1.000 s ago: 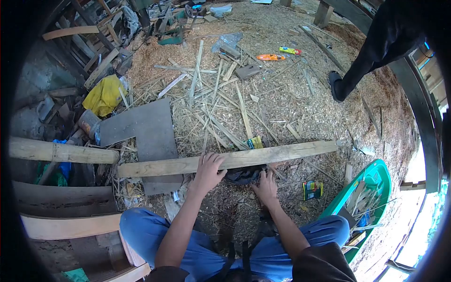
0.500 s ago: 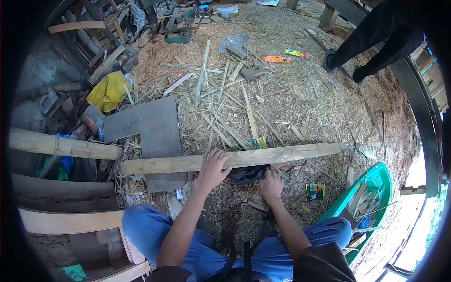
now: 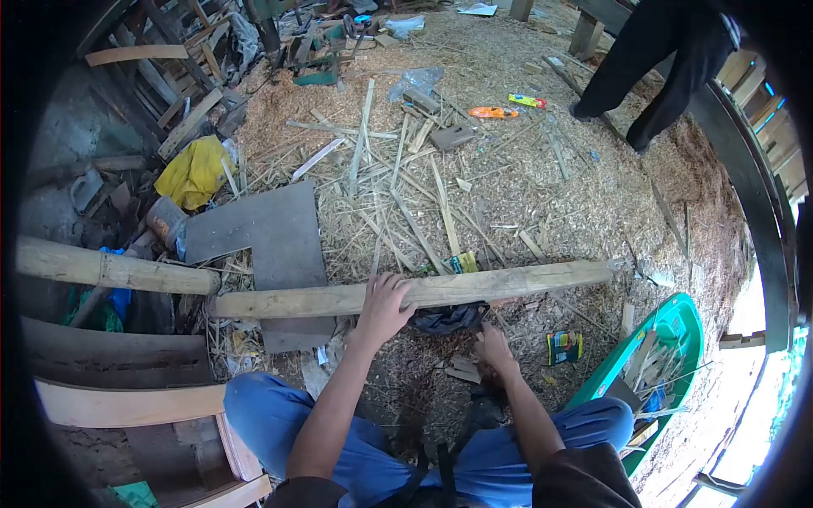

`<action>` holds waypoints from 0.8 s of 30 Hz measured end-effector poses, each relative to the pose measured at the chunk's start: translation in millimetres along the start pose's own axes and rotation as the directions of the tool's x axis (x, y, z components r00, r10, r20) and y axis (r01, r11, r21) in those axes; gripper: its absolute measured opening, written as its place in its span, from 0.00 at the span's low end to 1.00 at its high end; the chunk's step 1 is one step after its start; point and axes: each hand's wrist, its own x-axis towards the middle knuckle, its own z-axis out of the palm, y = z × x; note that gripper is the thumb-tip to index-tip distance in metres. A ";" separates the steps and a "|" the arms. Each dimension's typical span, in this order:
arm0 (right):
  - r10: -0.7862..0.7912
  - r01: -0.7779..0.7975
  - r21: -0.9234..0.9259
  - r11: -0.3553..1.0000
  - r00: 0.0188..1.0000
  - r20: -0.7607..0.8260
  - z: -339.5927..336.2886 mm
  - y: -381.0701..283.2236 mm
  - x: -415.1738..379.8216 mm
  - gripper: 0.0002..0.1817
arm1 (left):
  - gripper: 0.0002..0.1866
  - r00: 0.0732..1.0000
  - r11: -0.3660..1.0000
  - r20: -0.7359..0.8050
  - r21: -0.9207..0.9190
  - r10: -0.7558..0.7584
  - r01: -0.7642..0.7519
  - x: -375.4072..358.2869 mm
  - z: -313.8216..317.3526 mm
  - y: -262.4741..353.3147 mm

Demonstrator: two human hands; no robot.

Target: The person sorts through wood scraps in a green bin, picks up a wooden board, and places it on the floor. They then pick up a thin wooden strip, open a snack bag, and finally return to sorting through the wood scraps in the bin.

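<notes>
Far left, a round pole [image 3: 118, 271] ends just beside the wooden beam [image 3: 525, 283]; whether they touch cannot be told. A push leftward could knock the two together. The beam lies crosswise in front of the person's knees, passing over a grey board [image 3: 262, 224]; that uneven footing might let it rock or roll.

Left hand [image 3: 385, 306] clasps the beam left of its middle, fingers over the far edge, thumb on the near side. With only this hand holding, the long right end could swing if pressed. Right hand [image 3: 495, 349] is apart from the left, off the beam, curled near a black bag [image 3: 450, 319]; whether it holds anything cannot be told. The bag might snag under the beam.

Edges, left to right: left end hemmed by pole and board; near side tight against the knees; far side littered with thin wood strips [image 3: 445, 203], likely to slide or catch. Widest room is beyond the right half, over shavings, up to a co-worker's legs [image 3: 652, 76]. Lower right, a green tub [image 3: 603, 362] limits any swing towards the person.
</notes>
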 end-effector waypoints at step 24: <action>-0.074 -0.149 -0.372 0.916 0.851 -0.520 -229.2 -38.0 -108.4 0.10 | 0.34 0.964 0.970 -0.107 -0.009 0.243 -0.245 61.7 37.9 65.5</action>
